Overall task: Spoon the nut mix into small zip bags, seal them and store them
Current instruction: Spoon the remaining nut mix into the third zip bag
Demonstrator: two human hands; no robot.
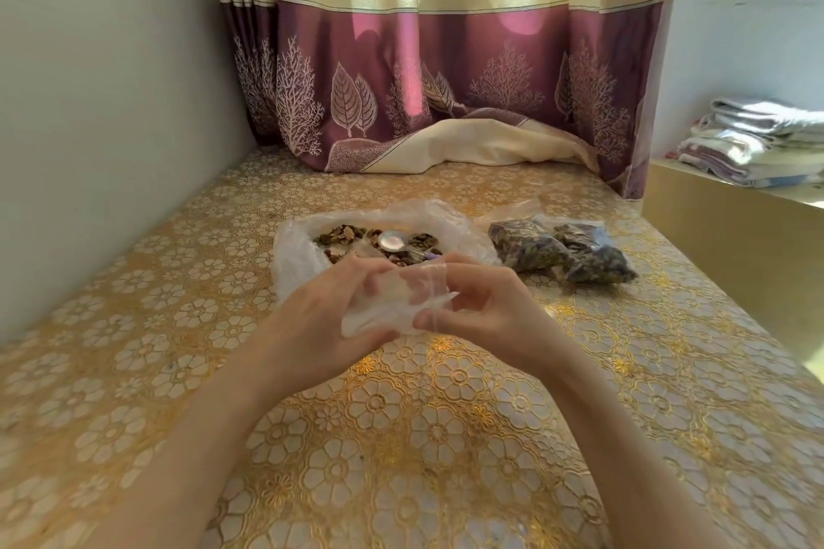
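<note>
An empty small clear zip bag [392, 303] is held above the table between both hands. My left hand [330, 312] grips its left side, and my right hand [481, 308] pinches its right edge near the top. Behind them lies a large open plastic bag [294, 254] with the nut mix [343, 236] spread inside. A metal spoon [392, 242] rests on the nuts, bowl up. Two filled zip bags [562, 252] lie side by side to the right of the large bag.
The table carries a gold floral cloth [401, 437]. A wall runs along the left, and a purple and cream curtain [446, 80] hangs at the back, its hem resting on the table. Folded towels [758, 143] are stacked on a ledge at the right.
</note>
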